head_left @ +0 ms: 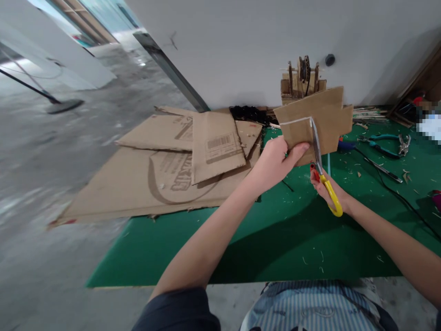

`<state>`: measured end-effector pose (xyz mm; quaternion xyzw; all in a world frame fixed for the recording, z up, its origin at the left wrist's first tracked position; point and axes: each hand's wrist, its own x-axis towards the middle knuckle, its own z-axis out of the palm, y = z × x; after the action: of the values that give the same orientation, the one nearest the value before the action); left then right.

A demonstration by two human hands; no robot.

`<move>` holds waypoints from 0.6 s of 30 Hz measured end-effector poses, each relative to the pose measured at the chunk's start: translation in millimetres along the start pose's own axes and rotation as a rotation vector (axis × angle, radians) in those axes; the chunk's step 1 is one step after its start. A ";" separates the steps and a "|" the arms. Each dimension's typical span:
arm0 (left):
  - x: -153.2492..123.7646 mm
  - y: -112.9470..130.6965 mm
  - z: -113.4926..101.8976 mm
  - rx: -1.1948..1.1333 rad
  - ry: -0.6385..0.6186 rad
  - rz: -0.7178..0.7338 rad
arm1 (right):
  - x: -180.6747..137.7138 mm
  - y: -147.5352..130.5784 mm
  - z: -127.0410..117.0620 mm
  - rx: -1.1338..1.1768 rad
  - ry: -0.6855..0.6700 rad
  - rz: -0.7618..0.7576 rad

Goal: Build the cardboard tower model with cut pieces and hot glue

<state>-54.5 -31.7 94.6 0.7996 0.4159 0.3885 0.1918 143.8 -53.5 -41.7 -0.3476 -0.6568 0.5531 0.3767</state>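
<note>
My left hand [280, 158] grips a brown piece of cardboard [327, 112] by its lower left edge, thumb on the near face. A cut or pale line runs across its upper left part to a corner. In my right hand [325, 186] is a pair of scissors [319, 154] with yellow and red handles. The blades point up along the cardboard, their tip by that corner. Whether the blades are parted is hard to make out. Both hands are above the green table.
Large flattened cardboard sheets [165, 177] cover the left of the green table [165, 257]. Behind the held piece stands a cardboard structure with a spool [304, 69]. Pliers [389, 143], a craft knife [384, 170], a black cord and scraps lie at right. A white wall backs the table.
</note>
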 end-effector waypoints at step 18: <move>-0.5 -2.0 -3.1 0.037 0.004 -0.039 | 6.8 3.3 -7.4 -0.154 -0.041 -0.065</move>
<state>-58.2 -31.0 95.1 0.7940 0.4387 0.3787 0.1836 147.2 -43.6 -43.4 -0.3428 -0.7157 0.4955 0.3532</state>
